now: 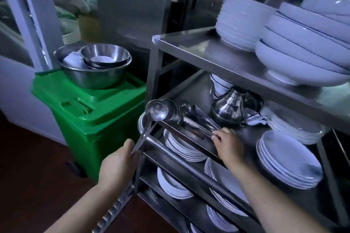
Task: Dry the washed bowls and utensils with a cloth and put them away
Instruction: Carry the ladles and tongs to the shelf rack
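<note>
Steel bowls (94,68) are sitting nested on a green bin (91,119) at the left. The left hand (117,164) is gripping a ladle (156,112) by its handle, holding its cup over the rack's (198,47) corner. The right hand (229,145) is pinching the handles of utensils (197,125) lying on the middle shelf, beside a kettle (230,108). White plates (289,159) and bowls (306,53) are stacked on the shelves at the right.

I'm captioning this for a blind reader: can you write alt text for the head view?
A person's left hand holds a steel ladle by its handle while the right hand touches utensils on a steel shelf stacked with white plates, beside a green bin.
</note>
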A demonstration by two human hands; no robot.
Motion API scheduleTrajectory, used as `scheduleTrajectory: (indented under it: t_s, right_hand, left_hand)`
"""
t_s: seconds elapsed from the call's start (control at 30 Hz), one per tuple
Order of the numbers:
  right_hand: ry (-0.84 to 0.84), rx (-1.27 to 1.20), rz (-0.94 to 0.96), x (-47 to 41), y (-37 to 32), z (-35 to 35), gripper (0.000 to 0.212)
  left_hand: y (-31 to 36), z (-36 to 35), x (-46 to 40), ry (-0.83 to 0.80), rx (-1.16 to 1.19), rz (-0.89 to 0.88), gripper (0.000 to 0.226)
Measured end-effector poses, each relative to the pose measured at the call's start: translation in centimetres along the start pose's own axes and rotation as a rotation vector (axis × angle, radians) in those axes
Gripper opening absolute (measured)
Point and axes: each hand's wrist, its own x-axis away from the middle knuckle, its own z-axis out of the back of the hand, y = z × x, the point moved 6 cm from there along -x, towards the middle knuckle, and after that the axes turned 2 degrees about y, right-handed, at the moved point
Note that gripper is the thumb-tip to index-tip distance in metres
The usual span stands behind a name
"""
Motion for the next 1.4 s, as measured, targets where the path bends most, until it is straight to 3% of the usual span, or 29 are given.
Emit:
scheduleTrajectory:
  t_s: [0.33,0.7,0.83,1.0,1.13,1.27,1.4]
  right_hand:
    - [0.015,0.055,-0.096,-3.6,-0.2,-3.1,0.008]
    - [0.025,0.006,-0.001,-3.5,0.6,-2.3,0.016]
    - [0.194,-0.257,0.002,-2.4,-1.2,0.1,0.016]
    - [-0.026,-0.683,-0.224,-2.4,-5.1,-1.1,0.012]
    - [-0.237,-0.963,-0.499,-2.2,-6.7,-3.1,0.022]
    - [-0.236,-1.203,-0.652,-2.0,-6.7,-3.3,0.03]
    - [-0.248,-1.204,-0.679,-1.8,-5.6,-3.1,0.028]
  left_hand:
    - [-0.6,-1.9,-5.2,-0.079,0.116,-0.142,0.025]
    - [1.2,-2.9,-6.1,-0.054,0.099,-0.093,0.024]
    - [3.3,-3.0,-6.0,-0.052,0.15,-0.082,0.024]
    - [7.0,-3.8,-5.9,-0.065,0.234,-0.06,0.021]
    - [9.5,-4.4,-5.5,-0.084,0.296,-0.085,0.019]
    - [11.7,-5.0,-4.9,-0.102,0.329,-0.121,0.017]
    - [13.1,-5.9,-4.6,-0.165,0.32,-0.172,0.019]
